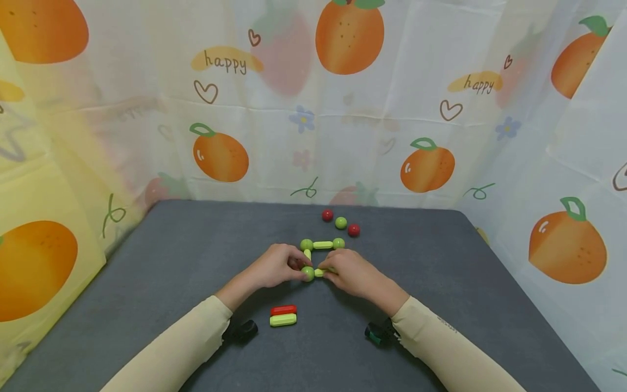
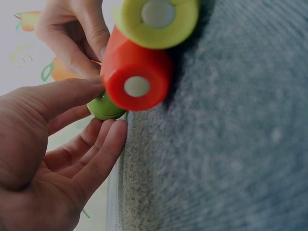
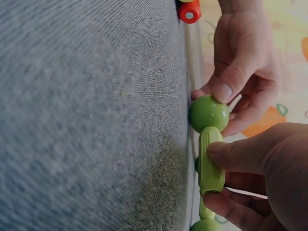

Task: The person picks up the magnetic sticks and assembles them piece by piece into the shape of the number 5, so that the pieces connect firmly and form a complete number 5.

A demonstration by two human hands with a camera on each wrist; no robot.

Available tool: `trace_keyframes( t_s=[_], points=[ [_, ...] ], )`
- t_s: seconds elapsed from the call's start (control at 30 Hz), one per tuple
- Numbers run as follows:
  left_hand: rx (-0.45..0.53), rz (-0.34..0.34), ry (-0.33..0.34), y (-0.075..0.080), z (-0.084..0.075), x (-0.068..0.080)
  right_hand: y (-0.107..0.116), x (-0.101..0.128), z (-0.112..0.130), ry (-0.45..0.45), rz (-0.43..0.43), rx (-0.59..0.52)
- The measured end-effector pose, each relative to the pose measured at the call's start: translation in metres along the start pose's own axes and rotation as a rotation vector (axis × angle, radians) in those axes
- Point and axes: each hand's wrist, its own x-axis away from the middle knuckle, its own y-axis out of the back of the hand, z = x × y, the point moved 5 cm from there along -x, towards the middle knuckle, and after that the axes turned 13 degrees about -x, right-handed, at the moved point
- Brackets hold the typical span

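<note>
My left hand [image 1: 281, 265] pinches a green ball [image 1: 308, 273] between thumb and fingers. From the other side, my right hand [image 1: 352, 272] grips a ribbed yellow-green rod [image 3: 211, 161], whose end meets that ball in the right wrist view. A second yellow-green rod [image 1: 307, 254] runs from the held ball away to another green ball [image 1: 306, 245]. From there a rod [image 1: 323, 245] leads right to a third green ball [image 1: 338, 243], so the pieces outline three sides of a square. My fingers partly hide the near rod in the head view.
Behind the joined pieces lie a red ball [image 1: 327, 215], a loose green ball [image 1: 340, 222] and another red ball [image 1: 354, 230]. Closer to me, a red rod [image 1: 283, 310] and a yellow-green rod [image 1: 283, 320] lie side by side on the grey table [image 1: 196, 245]. A fruit-printed curtain [image 1: 352, 120] surrounds it.
</note>
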Motion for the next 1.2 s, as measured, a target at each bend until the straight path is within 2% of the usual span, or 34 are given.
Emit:
trace_keyframes(
  t_s=[0.53,0.87,1.03,1.2],
  points=[
    [-0.001,0.001,0.007,0.000,0.001,0.000,0.004,-0.001,-0.009,-0.039,-0.035,-0.067],
    [0.019,0.026,0.037,-0.002,0.001,0.000,0.061,-0.002,-0.037,-0.132,-0.192,-0.112],
    [0.025,0.025,0.031,-0.001,0.001,0.001,0.084,-0.010,-0.057,-0.189,-0.219,-0.105],
    [0.022,0.020,0.028,-0.001,0.001,0.002,0.097,-0.017,-0.078,-0.230,-0.206,-0.105]
  ],
)
